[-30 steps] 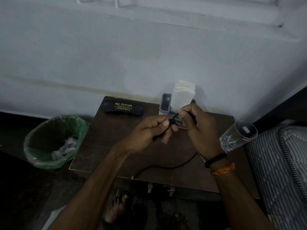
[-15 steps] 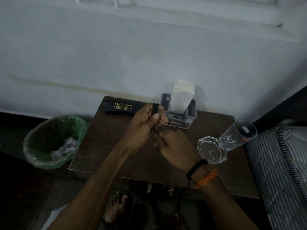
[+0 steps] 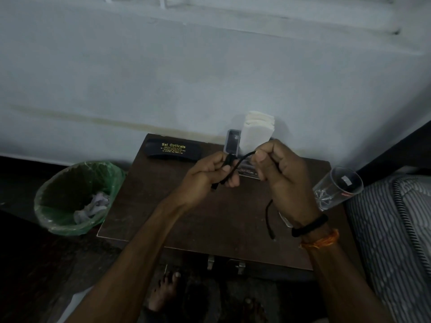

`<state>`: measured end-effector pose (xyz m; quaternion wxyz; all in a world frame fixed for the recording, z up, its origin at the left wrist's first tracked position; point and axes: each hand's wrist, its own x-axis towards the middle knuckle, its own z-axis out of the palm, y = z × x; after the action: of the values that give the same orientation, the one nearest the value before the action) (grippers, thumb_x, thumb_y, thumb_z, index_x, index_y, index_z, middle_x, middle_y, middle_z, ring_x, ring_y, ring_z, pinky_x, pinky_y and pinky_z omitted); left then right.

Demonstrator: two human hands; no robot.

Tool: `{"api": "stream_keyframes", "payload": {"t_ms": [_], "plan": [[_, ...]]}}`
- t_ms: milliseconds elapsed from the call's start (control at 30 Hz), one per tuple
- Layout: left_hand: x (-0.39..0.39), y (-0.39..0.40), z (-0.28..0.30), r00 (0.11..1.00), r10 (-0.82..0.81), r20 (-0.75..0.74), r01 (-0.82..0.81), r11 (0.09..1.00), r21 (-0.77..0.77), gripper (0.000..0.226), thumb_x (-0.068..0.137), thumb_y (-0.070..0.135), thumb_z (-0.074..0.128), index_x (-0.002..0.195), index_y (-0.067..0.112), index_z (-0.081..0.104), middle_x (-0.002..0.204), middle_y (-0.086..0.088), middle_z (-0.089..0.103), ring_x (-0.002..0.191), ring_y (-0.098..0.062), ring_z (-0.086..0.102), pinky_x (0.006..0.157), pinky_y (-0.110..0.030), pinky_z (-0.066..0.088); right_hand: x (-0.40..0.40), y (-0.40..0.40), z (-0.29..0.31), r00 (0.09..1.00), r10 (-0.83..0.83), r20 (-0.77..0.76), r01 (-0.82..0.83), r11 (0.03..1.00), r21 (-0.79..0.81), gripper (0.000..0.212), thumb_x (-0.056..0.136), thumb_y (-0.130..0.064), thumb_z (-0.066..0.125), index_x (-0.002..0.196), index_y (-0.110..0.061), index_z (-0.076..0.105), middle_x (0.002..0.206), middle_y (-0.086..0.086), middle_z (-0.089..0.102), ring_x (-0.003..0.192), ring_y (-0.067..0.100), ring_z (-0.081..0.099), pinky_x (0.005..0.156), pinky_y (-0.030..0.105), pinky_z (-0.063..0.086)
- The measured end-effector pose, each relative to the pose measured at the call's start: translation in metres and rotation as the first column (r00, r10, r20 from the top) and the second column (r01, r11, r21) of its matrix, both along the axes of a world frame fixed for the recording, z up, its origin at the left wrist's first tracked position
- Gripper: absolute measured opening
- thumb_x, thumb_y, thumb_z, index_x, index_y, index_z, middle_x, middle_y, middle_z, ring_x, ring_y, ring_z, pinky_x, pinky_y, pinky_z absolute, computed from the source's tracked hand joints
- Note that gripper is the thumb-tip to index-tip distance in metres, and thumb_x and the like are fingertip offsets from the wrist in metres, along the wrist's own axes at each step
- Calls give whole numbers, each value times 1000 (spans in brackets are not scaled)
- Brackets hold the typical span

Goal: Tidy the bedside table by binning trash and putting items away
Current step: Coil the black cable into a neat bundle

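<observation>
I am holding a black cable (image 3: 240,160) above the middle of the tabletop (image 3: 186,220), one part in each hand. My left hand (image 3: 207,177) is reaching in from the lower left, fingers curled around a bunched part of the cable, thumb pressing on top. My right hand (image 3: 279,176) is coming in from the lower right, wrist bent, fingers and thumb pinching the cable where it is arcing across from the left. A loose end is dangling below my right palm over the tabletop's right part. A black glasses case (image 3: 172,149) is lying along the far left edge, a napkin holder (image 3: 247,138) is standing at the far edge behind my hands, and a glass (image 3: 338,190) is sitting at the right edge. A green-lined bin (image 3: 77,197) is standing on the floor beside the table's left edge.
</observation>
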<state>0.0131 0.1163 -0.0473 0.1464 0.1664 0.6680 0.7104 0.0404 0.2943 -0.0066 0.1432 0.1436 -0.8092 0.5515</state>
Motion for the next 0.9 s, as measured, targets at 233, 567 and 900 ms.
{"api": "stream_keyframes", "payload": {"t_ms": [233, 567, 900], "plan": [[14, 5, 6, 980, -191, 62, 186, 980, 74, 37, 99, 14, 37, 117, -14, 52, 78, -7, 62, 76, -20, 56, 73, -26, 44, -13, 8, -24, 962, -270, -32, 271, 951, 150, 21, 99, -24, 55, 82, -15, 60, 65, -10, 56, 62, 4, 53, 59, 22, 41], [5, 2, 5, 971, 80, 224, -151, 935, 321, 30, 102, 10, 38, 117, -11, 54, 70, -4, 46, 66, -13, 46, 63, -20, 43, 12, -31, -51, 939, -127, 320, -65, 848, 526, 15, 90, -18, 44, 86, -19, 59, 78, 1, 65, 82, 30, 63, 71, 41, 49], [-2, -1, -2, 935, 187, 302, -290, 893, 345, 28, 102, 6, 39, 121, -7, 55, 82, -5, 61, 78, -15, 60, 74, -25, 48, 28, -43, -39, 943, 45, 331, -282, 640, 715, 28, 102, -30, 41, 88, -13, 58, 90, 12, 66, 79, 28, 57, 67, 33, 39]]}}
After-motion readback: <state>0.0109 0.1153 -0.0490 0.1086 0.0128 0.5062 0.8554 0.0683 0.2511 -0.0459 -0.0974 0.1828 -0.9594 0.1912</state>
